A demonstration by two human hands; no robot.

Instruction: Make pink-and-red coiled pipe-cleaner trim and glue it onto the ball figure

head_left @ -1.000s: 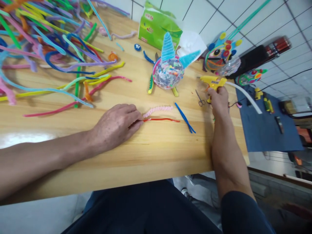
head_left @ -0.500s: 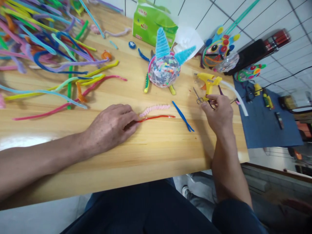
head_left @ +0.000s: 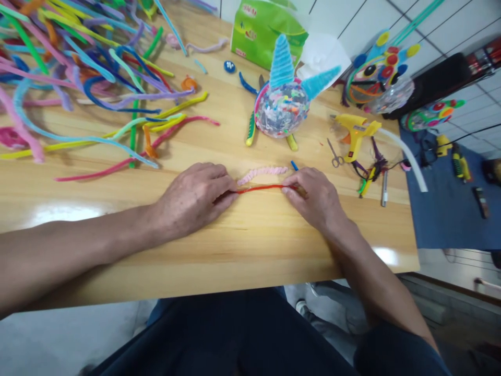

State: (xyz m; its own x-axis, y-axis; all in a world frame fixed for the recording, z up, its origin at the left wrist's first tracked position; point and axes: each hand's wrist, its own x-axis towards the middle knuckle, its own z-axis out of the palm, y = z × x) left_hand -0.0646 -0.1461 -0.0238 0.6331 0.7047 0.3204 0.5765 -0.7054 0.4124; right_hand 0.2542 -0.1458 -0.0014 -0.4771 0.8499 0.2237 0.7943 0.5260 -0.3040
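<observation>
A thin red pipe cleaner (head_left: 260,188) lies low along the table between my two hands. My left hand (head_left: 195,198) pinches its left end, and my right hand (head_left: 313,196) has thumb and fingers closed on the right end. Just behind it rests a coiled pale pink pipe cleaner (head_left: 264,172), touched by neither hand as far as I can see. A blue pipe cleaner (head_left: 294,165) pokes out behind my right hand, which hides most of it. Farther back stands a clear ball (head_left: 282,109) filled with coloured bits, with two light blue fuzzy ears (head_left: 282,65).
A heap of coloured pipe cleaners (head_left: 97,78) covers the back left. Behind the ball are pliers (head_left: 250,128) and a green tissue pack (head_left: 268,34). To the right lie small scissors (head_left: 335,155), a yellow glue gun (head_left: 355,133) and a craft knife (head_left: 384,189); decorated figures (head_left: 376,78) stand beyond.
My right hand has left the scissors beside the glue gun and come left to the red pipe cleaner's right end, covering most of the blue one. My left hand keeps its pinch.
</observation>
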